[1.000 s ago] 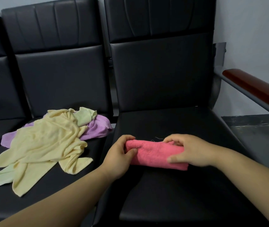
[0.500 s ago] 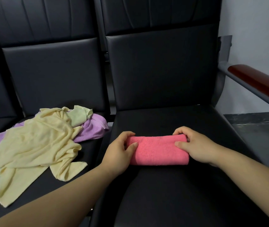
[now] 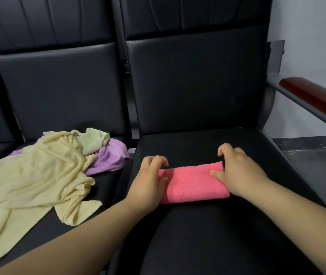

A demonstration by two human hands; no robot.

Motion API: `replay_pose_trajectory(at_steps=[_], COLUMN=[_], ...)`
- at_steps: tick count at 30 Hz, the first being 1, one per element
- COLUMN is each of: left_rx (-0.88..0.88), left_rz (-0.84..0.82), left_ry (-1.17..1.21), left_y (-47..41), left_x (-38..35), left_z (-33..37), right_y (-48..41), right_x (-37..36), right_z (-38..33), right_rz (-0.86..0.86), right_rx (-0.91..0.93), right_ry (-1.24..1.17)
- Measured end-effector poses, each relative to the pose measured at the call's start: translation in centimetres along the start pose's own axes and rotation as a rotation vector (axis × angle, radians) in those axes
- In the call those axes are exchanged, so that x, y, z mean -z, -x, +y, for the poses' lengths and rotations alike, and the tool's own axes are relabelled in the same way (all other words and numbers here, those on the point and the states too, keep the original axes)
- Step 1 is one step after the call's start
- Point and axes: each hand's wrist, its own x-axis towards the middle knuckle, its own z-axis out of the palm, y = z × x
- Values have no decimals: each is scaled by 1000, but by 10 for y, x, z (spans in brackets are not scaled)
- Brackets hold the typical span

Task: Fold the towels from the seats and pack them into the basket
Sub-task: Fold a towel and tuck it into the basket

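Forearms stretch in from the near edge, and your hands sit at either end of the pink towel (image 3: pixel 193 184). It lies folded into a short, thick bar across the right-hand seat (image 3: pixel 188 143). Your left hand (image 3: pixel 148 181) curls round its left end, thumb on top and fingers hooked over the far edge. Your right hand (image 3: pixel 239 173) grips the right end the same way, thumb pressed into the nap.

Expect the towel to be light, soft and floppy. Lifted by one end, the layers would likely sag open, so keep hold of both ends or scoop under the middle. The pile looks fluffy and coral-pink, with roughly squared edges.

Further off, on the left seat, a yellow towel (image 3: pixel 39 179) sprawls unfolded over a purple towel (image 3: pixel 110 159) and a pale green towel (image 3: pixel 92 139). No basket is in view.
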Motion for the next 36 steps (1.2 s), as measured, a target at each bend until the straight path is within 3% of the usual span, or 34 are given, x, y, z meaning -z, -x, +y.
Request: replay_pose_trajectory(at_steps=[2,4,9,12,19,22,28,32,36], left_rx=[-43,-46,14,65,117,119,-8,-173,-243], left_rz=[-47,-108,-357,-481,-441,-396,-151,-316,-611], left_ry=[-8,7,1,36,-31,36,229,375,453], left_y=[-2,-4,-13,-17,-10,-2,32,72,111], left_x=[-1,1,15,27,23,25,24,-3,-66], left_z=[-1,-4,-11,-8,17,26,112,207,292], right_y=[1,2,0,-1,-5,6,73,168,266], right_x=[-1,1,10,11,7,17,124,190,206], right_z=[1,3,6,-4,-18,-9,19,93,181], right_rz=[8,-105,-331,-386,-474,-403,21,147,181], right_rx=[112,144,1,-36,-171,-170,88,116,-39], right_ry=[-38,-109,-260,-196,-301,-416,-493,-327,-327])
